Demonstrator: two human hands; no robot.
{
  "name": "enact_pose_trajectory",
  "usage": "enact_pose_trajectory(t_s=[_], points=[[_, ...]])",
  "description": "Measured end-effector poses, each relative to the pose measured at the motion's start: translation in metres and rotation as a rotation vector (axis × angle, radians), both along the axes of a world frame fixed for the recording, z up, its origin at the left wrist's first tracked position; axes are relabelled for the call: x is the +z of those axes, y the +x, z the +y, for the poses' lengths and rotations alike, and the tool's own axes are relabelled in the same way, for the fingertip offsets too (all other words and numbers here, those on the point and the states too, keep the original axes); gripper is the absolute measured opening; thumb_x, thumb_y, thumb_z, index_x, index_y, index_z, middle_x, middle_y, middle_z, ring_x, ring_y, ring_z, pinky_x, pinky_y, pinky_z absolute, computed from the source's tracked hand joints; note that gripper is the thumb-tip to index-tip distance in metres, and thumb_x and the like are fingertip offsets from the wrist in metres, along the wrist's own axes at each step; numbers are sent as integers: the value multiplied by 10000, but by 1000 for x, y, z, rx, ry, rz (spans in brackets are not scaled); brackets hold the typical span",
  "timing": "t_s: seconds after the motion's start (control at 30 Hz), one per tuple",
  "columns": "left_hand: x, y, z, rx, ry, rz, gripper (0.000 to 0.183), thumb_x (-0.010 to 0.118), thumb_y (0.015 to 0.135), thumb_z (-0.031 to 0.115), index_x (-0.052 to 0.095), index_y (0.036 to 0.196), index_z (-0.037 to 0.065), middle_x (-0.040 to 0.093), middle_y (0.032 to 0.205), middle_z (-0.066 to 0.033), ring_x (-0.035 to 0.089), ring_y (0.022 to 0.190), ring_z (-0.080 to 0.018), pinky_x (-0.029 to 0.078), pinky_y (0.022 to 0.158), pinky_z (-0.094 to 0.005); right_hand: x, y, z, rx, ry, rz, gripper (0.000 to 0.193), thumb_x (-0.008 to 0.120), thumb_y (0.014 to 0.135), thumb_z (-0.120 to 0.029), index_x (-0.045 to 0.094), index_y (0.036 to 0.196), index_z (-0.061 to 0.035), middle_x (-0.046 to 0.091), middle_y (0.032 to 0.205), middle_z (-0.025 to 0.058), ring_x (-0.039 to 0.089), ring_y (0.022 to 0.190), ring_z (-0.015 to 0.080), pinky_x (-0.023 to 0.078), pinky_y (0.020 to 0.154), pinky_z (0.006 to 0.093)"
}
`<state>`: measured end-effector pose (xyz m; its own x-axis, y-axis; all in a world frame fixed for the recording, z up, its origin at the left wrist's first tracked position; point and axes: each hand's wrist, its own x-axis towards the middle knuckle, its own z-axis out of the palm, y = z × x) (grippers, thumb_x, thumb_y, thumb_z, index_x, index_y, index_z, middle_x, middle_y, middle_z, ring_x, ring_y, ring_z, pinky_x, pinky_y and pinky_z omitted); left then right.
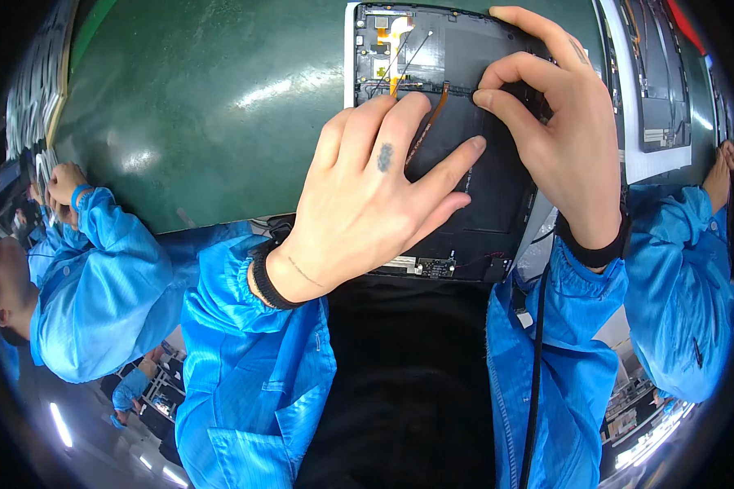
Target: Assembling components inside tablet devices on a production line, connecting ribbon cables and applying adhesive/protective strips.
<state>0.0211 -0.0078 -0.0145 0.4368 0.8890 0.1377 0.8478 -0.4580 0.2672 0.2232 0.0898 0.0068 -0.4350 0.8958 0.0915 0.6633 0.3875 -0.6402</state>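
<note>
An opened tablet (497,191) with a black inner face lies in front of me, partly under both hands. My left hand (371,183) rests across its left part, forefinger and thumb stretched apart over the black surface and the other fingers bent. Beside those fingertips runs a thin brown flex cable (439,110). My right hand (567,122) is over the tablet's upper right, with thumb and forefinger tips pinched together close to the surface. Whatever lies between them is too small to make out. Another right finger reaches the far edge. An orange and white flex cable (396,37) shows at the upper left.
The green tabletop (220,106) stretches to the left. Another opened tablet (659,81) lies on a white sheet (667,165) at right. Co-workers in blue sit on both sides, one person's hand (65,183) at left. A black cable (537,367) hangs along my right side.
</note>
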Motion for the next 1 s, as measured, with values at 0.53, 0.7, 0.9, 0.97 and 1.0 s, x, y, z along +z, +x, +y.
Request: enact_pose_trajectory(t_s=[0.53,0.7,0.9,0.97,1.0], points=[[-4,2,16,88,68,-26,513,815,847,357,732,1342,249,530,1220,-103,500,1110,-322,422,957,-438,-29,6,3,105,135,24,361,700,907,-5,708,1266,-42,621,1484,131,604,1337,335,470,1095,374],[3,-17,21,74,160,-341,405,794,853,175,779,1256,135,562,1156,-114,547,1057,-308,484,899,-413,-26,-1,1,83,125,82,417,743,858,-4,697,1271,-38,619,1475,134,571,1366,357,455,1116,389],[3,-56,-10,432,100,-619,193,742,870,-30,777,1058,-3,691,979,-135,662,880,-266,544,777,-350,-21,-4,-7,-29,61,87,392,805,804,-44,707,1183,-26,637,1405,132,555,1332,378,471,1079,445],[1,-60,-18,422,69,-562,204,754,863,-28,777,1065,-2,702,993,-138,671,898,-273,548,789,-355,-23,-3,-7,-10,82,89,377,797,813,-41,708,1179,-28,637,1406,132,554,1335,376,470,1080,447],[1,-62,-18,414,29,-516,217,766,856,-25,777,1072,0,712,1006,-140,679,916,-281,552,802,-359,-24,-3,-7,7,99,77,362,789,822,-38,708,1175,-31,637,1407,132,554,1338,373,469,1080,449]])
